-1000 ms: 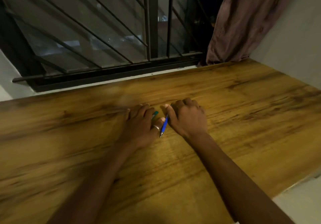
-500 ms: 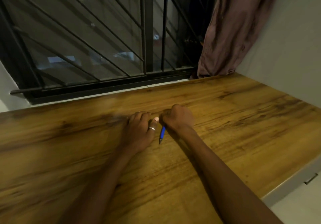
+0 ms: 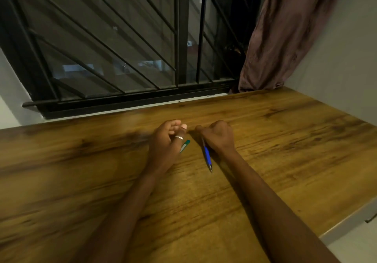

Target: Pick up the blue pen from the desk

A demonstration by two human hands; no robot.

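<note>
Window grille (image 3: 114,44): black metal bars, upright and slanted, over dark glass; runs along the table's far edge from the far left corner to past the middle.
Table (image 3: 285,140): wooden top with dark grain; far edge under the window, right edge against a pale wall; front right corner shows a light rim.
Left hand (image 3: 165,143): rests on the table near the middle of the far edge; fingers curled inward, thumb side up; a silver ring (image 3: 179,137) on one finger; fingers closed around the green pen.
Green pen (image 3: 185,145): mostly hidden within the left hand; only a short green and pale end shows, sticking out on the hand's right side, just above the table surface; whether it touches the wood cannot be told.
Blue pen (image 3: 207,156): between the two hands' wrists, nearer the right; blue barrel slanting toward the front edge, dark tip lowest, close to the table or touching it; upper end hidden in the right hand.
Right hand (image 3: 219,137): just beside the left hand, apart from it by a narrow gap; knuckles up, fingers curled tight and clamped on the blue pen's upper part.
Curtain (image 3: 285,38): dull brownish-pink cloth, gathered; hangs at the far right corner, its hem touching the table.
</note>
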